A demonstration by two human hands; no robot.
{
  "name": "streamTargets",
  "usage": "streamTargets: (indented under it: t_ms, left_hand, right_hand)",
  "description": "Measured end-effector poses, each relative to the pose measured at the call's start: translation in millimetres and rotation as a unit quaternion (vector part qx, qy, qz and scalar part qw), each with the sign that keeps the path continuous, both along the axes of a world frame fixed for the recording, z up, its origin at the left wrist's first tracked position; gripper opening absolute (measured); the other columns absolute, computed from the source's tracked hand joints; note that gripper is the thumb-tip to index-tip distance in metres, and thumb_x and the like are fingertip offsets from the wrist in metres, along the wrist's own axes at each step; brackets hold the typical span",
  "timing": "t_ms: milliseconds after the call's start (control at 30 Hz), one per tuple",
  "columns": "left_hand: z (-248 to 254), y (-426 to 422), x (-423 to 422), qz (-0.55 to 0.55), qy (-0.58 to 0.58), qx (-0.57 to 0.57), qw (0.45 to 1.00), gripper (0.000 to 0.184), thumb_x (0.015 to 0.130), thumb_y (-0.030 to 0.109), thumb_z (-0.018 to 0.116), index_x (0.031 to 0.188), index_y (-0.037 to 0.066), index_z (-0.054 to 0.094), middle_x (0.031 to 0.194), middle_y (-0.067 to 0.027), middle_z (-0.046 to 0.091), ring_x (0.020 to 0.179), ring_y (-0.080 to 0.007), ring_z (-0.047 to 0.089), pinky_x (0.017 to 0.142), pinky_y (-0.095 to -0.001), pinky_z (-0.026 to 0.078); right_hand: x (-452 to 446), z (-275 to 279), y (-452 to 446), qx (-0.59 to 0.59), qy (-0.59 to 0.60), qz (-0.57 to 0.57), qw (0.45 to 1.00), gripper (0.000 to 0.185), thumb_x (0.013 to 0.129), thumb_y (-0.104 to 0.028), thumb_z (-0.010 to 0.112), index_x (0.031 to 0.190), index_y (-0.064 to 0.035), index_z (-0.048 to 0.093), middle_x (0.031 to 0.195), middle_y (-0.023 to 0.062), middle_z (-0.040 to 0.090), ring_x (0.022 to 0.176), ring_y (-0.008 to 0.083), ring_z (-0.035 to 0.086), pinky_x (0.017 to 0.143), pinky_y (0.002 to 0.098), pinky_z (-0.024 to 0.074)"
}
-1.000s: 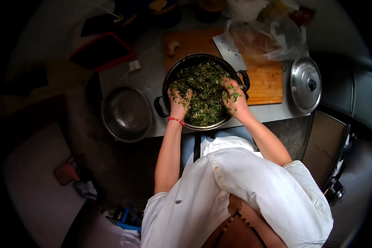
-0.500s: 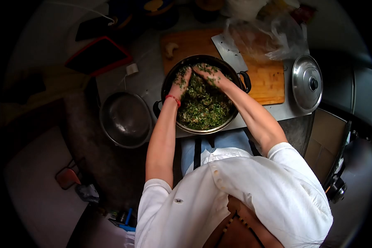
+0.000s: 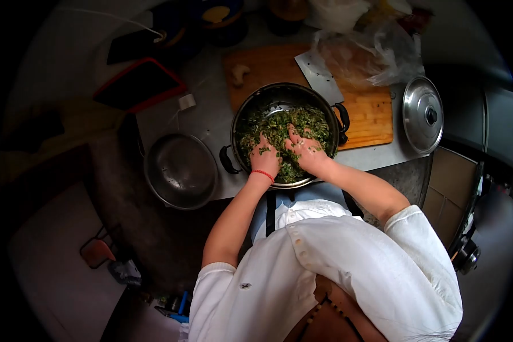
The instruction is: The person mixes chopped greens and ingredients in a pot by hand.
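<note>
A wide two-handled pot [image 3: 237,108] holds a mix of finely chopped greens [image 3: 310,121]. At the near left part of the pot, my left hand [image 3: 266,159] presses into the greens, with a red bracelet at the wrist. One finger of it stretches forward; the other fingertips are partly sunk in the mix. Beside it, my right hand [image 3: 310,155] rests in the greens with its fingers stretched and somewhat apart, their tips partly covered. Bits of green stick to both hands.
A wooden cutting board [image 3: 370,119] lies behind and right of the pot, with a cleaver [image 3: 319,77] and a plastic bag [image 3: 382,54] on it. A metal basin [image 3: 180,171] stands left, a pot lid [image 3: 423,115] right. A red-edged tablet-like object [image 3: 139,85] is at back left.
Both hands have moved from the far side of the pot toward its near side. Greens now lie farther back, and some bare pot bottom shows there. The pot looks slightly shifted and turned.
</note>
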State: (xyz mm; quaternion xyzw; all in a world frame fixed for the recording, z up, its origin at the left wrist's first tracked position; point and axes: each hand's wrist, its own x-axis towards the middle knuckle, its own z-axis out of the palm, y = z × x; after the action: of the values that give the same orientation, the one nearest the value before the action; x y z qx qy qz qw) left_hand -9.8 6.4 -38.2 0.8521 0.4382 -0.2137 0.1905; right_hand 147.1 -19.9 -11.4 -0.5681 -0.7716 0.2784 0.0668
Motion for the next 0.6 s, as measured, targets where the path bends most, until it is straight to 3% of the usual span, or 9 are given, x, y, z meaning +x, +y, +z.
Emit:
streamTargets:
  t_ms: [67, 100, 200, 233, 333, 400, 533, 567, 600]
  left_hand:
    - [-4, 9, 3, -0.047, 0.014, 0.032, 0.998, 0.03, 0.075, 0.025, 0.046, 0.085, -0.003, 0.052, 0.071, -0.0134, 0.057, 0.087, -0.0179, 0.05, 0.095, -0.0363, 0.021]
    - [-3, 15, 8, -0.061, 0.062, -0.021, 0.996, 0.024, 0.076, 0.017, 0.044, 0.093, 0.004, 0.055, 0.091, -0.0115, 0.055, 0.107, -0.0228, 0.036, 0.09, -0.0349, 0.027]
    - [3, 29, 13, 0.008, 0.023, -0.036, 0.999, 0.023, 0.077, 0.017, 0.045, 0.092, 0.004, 0.055, 0.085, -0.011, 0.057, 0.105, -0.0215, 0.04, 0.091, -0.0326, 0.027]
    - [1, 31, 13, 0.052, -0.005, -0.04, 0.998, 0.024, 0.077, 0.018, 0.046, 0.095, 0.003, 0.053, 0.084, -0.013, 0.056, 0.095, -0.0204, 0.047, 0.092, -0.03, 0.026]
    - [-32, 38, 14, 0.024, 0.039, -0.067, 0.997, 0.029, 0.077, 0.018, 0.047, 0.101, 0.003, 0.049, 0.079, -0.0141, 0.057, 0.087, -0.0232, 0.052, 0.093, -0.0309, 0.026]
    - [-35, 45, 16, 0.068, -0.004, -0.081, 0.994, 0.032, 0.077, 0.018, 0.047, 0.105, 0.003, 0.047, 0.08, -0.0143, 0.056, 0.082, -0.0253, 0.053, 0.093, -0.0325, 0.024]
    - [-7, 52, 10, -0.058, 0.033, -0.15, 0.986, 0.036, 0.076, 0.018, 0.047, 0.107, 0.001, 0.044, 0.09, -0.017, 0.052, 0.085, -0.028, 0.051, 0.096, -0.0364, 0.02]
    - [3, 52, 10, -0.083, 0.05, -0.196, 0.976, 0.04, 0.076, 0.018, 0.047, 0.11, -0.002, 0.041, 0.105, -0.0205, 0.044, 0.098, -0.0312, 0.043, 0.097, -0.0389, 0.016]
    - [15, 41, 4, -0.026, -0.034, -0.149, 0.988, 0.04, 0.076, 0.019, 0.047, 0.111, 0.0, 0.04, 0.108, -0.0209, 0.041, 0.102, -0.0322, 0.039, 0.096, -0.0389, 0.017]
  right_hand:
    - [-5, -1, 17, -0.046, 0.002, -0.023, 0.999, 0.04, 0.064, -0.004, 0.042, 0.104, -0.0071, 0.048, 0.11, 0.0158, 0.044, 0.093, 0.0289, 0.048, 0.08, 0.0355, 0.0371]
    - [-7, 0, 26, -0.069, 0.002, -0.036, 0.997, 0.039, 0.064, -0.003, 0.042, 0.102, -0.0056, 0.049, 0.108, 0.0164, 0.046, 0.092, 0.0293, 0.048, 0.078, 0.0351, 0.0385]
    - [-11, -4, 46, -0.125, -0.012, -0.071, 0.99, 0.04, 0.065, -0.002, 0.041, 0.104, -0.0049, 0.049, 0.113, 0.0195, 0.041, 0.092, 0.029, 0.049, 0.077, 0.0337, 0.0404]
    - [-11, -11, 49, -0.126, -0.006, -0.086, 0.988, 0.04, 0.066, -0.002, 0.041, 0.105, -0.0052, 0.048, 0.114, 0.0199, 0.04, 0.092, 0.0289, 0.049, 0.077, 0.0337, 0.0404]
    - [-10, -26, 61, -0.141, -0.035, -0.103, 0.984, 0.044, 0.067, -0.002, 0.041, 0.11, -0.0074, 0.046, 0.118, 0.0208, 0.036, 0.094, 0.0282, 0.048, 0.078, 0.0334, 0.0405]
    - [-11, -26, 59, -0.15, -0.056, -0.094, 0.983, 0.045, 0.067, -0.003, 0.042, 0.112, -0.0074, 0.044, 0.117, 0.0225, 0.035, 0.094, 0.029, 0.048, 0.077, 0.0331, 0.0409]
    - [-14, -10, 53, -0.161, -0.104, -0.036, 0.981, 0.053, 0.068, -0.005, 0.044, 0.12, -0.0069, 0.035, 0.121, 0.0251, 0.03, 0.093, 0.0295, 0.048, 0.07, 0.034, 0.0421]
    - [-12, -6, 42, -0.107, -0.116, -0.008, 0.987, 0.05, 0.069, -0.006, 0.045, 0.118, -0.0072, 0.037, 0.12, 0.0227, 0.031, 0.093, 0.0281, 0.048, 0.071, 0.0337, 0.0415]
    - [-10, -2, 31, -0.05, -0.132, 0.018, 0.99, 0.046, 0.071, -0.006, 0.046, 0.116, -0.0076, 0.039, 0.12, 0.0204, 0.032, 0.093, 0.0267, 0.048, 0.073, 0.0334, 0.0409]
